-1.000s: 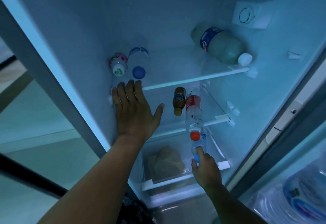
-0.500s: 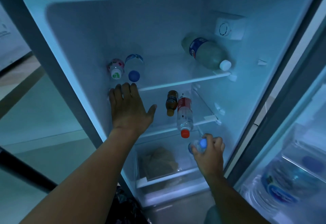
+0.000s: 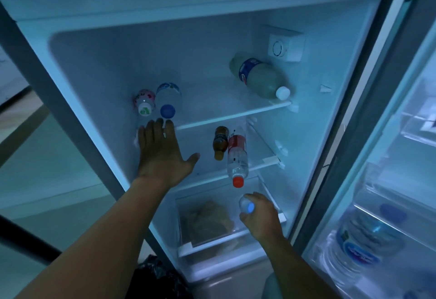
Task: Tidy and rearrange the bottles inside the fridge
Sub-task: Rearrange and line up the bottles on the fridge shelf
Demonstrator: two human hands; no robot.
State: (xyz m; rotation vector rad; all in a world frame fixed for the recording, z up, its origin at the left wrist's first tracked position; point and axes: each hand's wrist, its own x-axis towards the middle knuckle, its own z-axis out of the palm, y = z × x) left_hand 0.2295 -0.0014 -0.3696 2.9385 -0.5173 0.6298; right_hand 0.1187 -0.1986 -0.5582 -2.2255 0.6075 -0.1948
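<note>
The fridge stands open. My right hand (image 3: 259, 216) grips a small clear bottle with a blue cap (image 3: 246, 205) near the lower right, in front of the crisper drawer (image 3: 188, 247). My left hand (image 3: 160, 155) lies flat and open on the left end of the upper shelf edge (image 3: 224, 117). On that shelf stand a pink-labelled bottle (image 3: 144, 102) and a blue-capped bottle (image 3: 168, 100); a large white-capped bottle (image 3: 259, 78) lies at the right. On the middle shelf lie a brown bottle (image 3: 220, 142) and a red-capped, red-labelled bottle (image 3: 237, 157).
The fridge door (image 3: 389, 180) hangs open at the right, with a large water jug (image 3: 358, 249) in its lower rack. A bag-like item (image 3: 207, 218) lies in the crisper drawer. A thermostat box (image 3: 285, 45) sits on the right inner wall. A black bag (image 3: 160, 280) is on the floor.
My right hand closed around the small blue-capped bottle and has drawn it down and out from beneath the middle shelf. My left hand stays on the shelf edge. The view pulled back.
</note>
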